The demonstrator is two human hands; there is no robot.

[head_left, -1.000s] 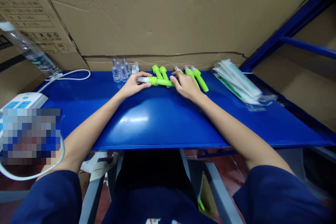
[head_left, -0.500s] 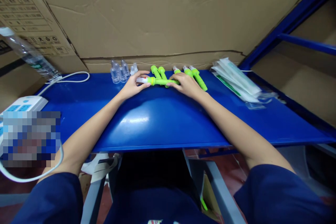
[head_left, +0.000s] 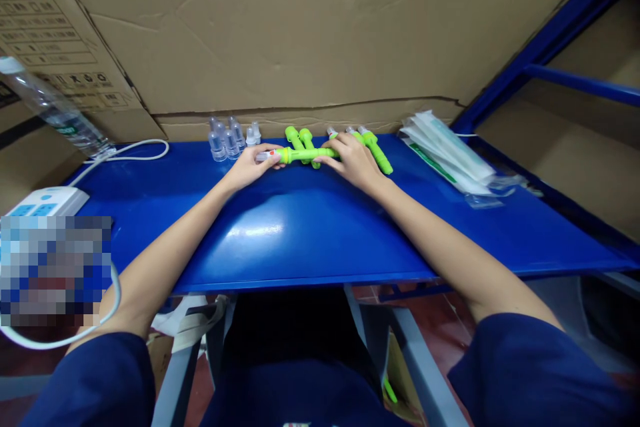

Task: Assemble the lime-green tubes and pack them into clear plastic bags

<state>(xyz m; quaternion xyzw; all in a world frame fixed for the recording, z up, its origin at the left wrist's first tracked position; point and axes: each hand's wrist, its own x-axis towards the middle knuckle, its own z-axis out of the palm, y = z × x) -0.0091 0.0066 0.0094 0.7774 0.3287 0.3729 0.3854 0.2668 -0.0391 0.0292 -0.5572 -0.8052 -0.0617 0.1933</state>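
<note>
A lime-green flashlight-shaped tube (head_left: 303,155) with a clear tip lies level between my hands. My left hand (head_left: 250,165) is closed on its clear end, where a small red spot shows. My right hand (head_left: 354,159) wraps the other green end, which its fingers partly hide. Just behind the tube rest two more green tubes (head_left: 293,135) without clear tips. Beyond my right hand are three green tubes with clear tips (head_left: 376,150), partly covered by that hand. Several clear plastic caps (head_left: 225,140) stand to the left of my left hand, with two smaller whitish caps (head_left: 254,133) beside them.
Flat plastic-wrapped packets (head_left: 447,153) lie at the right of the blue table (head_left: 300,233). A power strip (head_left: 55,203) with a white cable (head_left: 135,150) and a plastic bottle (head_left: 60,110) are at the left. Cardboard (head_left: 300,33) walls the back.
My left fingers have closed further over the clear end of the tube, covering more of it. My right hand has stayed on the green end. The view has shifted slightly.
</note>
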